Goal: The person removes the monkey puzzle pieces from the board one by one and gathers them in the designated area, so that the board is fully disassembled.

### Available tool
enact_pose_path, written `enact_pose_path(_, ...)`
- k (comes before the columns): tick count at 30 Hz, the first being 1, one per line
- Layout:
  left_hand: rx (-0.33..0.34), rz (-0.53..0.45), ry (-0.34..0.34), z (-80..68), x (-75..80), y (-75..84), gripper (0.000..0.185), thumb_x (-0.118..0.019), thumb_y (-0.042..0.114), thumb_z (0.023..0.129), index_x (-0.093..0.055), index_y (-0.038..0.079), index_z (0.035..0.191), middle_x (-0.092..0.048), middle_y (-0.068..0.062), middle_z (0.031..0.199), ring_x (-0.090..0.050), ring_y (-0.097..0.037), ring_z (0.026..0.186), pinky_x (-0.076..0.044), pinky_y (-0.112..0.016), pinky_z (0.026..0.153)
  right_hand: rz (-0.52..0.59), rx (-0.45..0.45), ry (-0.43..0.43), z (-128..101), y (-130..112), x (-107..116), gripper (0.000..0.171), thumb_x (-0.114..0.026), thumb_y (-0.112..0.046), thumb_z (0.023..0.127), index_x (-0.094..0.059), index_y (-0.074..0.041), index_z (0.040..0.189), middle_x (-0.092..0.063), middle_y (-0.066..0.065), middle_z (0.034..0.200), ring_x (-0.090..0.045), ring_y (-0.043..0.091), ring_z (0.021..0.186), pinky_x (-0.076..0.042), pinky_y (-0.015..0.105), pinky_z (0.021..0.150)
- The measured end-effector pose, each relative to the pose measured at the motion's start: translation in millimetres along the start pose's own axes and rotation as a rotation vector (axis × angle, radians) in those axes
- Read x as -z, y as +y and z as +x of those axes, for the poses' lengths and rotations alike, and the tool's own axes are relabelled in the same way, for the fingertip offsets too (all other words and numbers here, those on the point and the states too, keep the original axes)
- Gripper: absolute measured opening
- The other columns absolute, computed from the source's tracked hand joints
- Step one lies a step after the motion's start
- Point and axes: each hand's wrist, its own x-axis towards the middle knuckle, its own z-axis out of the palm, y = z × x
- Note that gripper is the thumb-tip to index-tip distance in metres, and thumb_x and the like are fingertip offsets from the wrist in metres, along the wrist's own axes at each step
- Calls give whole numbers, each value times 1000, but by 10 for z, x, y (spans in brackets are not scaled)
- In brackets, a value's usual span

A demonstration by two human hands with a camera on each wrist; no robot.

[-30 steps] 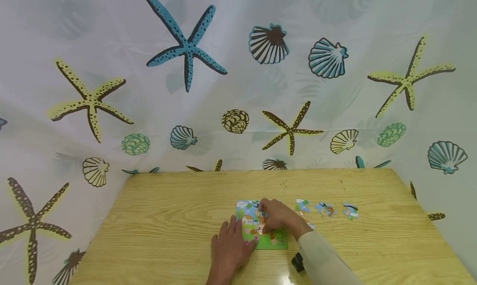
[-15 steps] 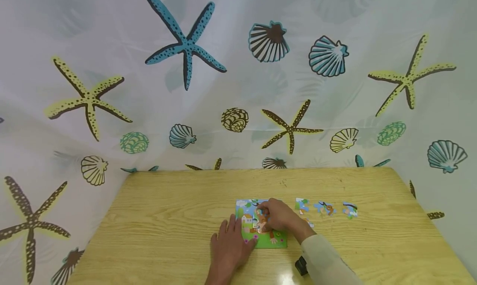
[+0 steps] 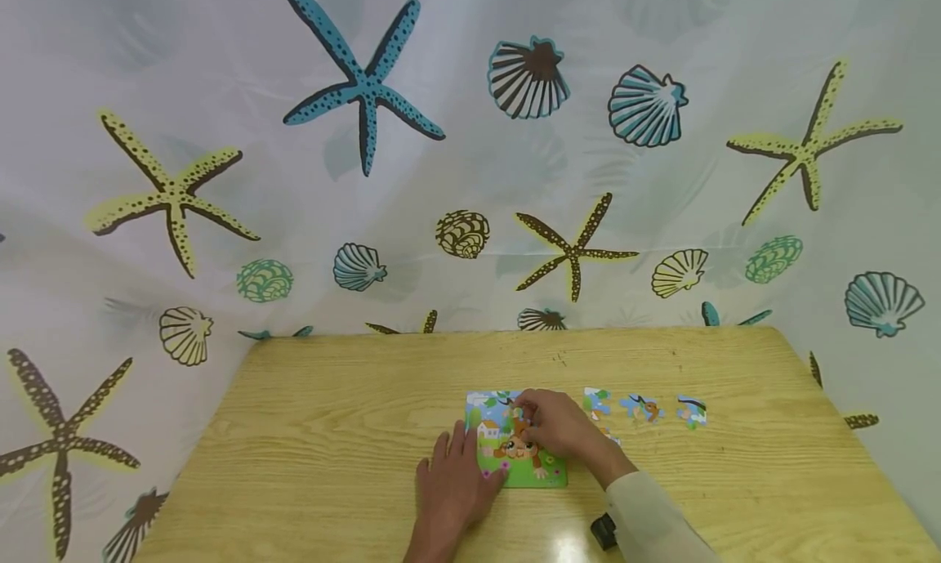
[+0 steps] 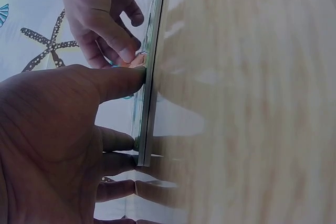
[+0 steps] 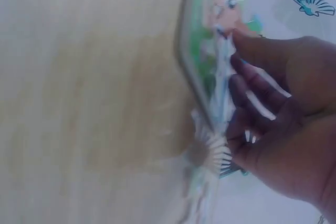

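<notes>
A jigsaw puzzle board (image 3: 529,475) with a monkey, a small house and grass lies flat on the wooden table. My left hand (image 3: 452,485) rests along its left side, fingers spread and thumb on the lower edge; the left wrist view shows that thumb pressing the board's face. Over the board's upper right part, my right hand (image 3: 559,424) pinches a brown-and-peach puzzle piece (image 5: 229,17) between thumb and fingers. In the right wrist view this piece stands tilted up from the board. The fingers hide much of it in the head view.
Loose puzzle pieces lie right of the board: a corner piece (image 3: 597,401), one with a brown animal (image 3: 647,409) and another (image 3: 693,412). One more is partly behind the right wrist. A black object (image 3: 604,532) is beside the right sleeve. A shell-patterned curtain (image 3: 412,220) borders the table.
My right hand has shifted slightly right and up over the board, uncovering the monkey's face. The left hand stays in place.
</notes>
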Motion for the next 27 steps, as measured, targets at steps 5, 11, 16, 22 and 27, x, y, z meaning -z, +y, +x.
enact_pose_path(5, 3, -10, -9, 9, 5, 6, 79, -58, 58, 88, -39, 10, 148, -34, -12, 157, -32, -36, 143, -33, -66, 106, 101, 28, 24, -38, 116, -4, 24, -62, -12, 94, -62, -12, 119, -62, -3, 91, -57, 9, 81, -49, 29, 73)
enact_pose_path(11, 4, -10, -18, 12, 6, 6, 79, -58, 58, 88, -39, 10, 148, -33, -12, 157, -31, -36, 143, -32, -67, 106, 253, 29, 9, -114, 222, 68, 22, -57, -19, 99, -61, -11, 119, -62, 1, 96, -59, 14, 91, -50, 33, 79)
enact_pose_path(16, -5, -24, -13, -5, 18, 3, 79, -58, 57, 89, -38, 9, 148, -32, -13, 157, -30, -37, 143, -31, -67, 107, 260, -14, 72, -269, 332, 231, 22, -57, -20, 99, -60, -15, 120, -61, 0, 97, -59, 15, 91, -49, 31, 74)
enact_pose_path(22, -7, -16, -3, -11, 18, -6, 79, -57, 58, 89, -38, 9, 148, -32, -13, 157, -31, -38, 143, -31, -67, 107, 188, -66, 178, -551, 614, 543, 27, -59, -22, 98, -59, -11, 123, -62, 0, 93, -59, 12, 81, -48, 26, 63)
enact_pose_path(27, -13, -22, 1, 1, -7, -6, 78, -58, 58, 89, -39, 9, 147, -32, -13, 157, -31, -38, 143, -31, -67, 106, 100, -165, 184, -796, 847, 728, 28, -58, -23, 98, -61, -11, 123, -65, -1, 94, -59, 11, 81, -48, 29, 66)
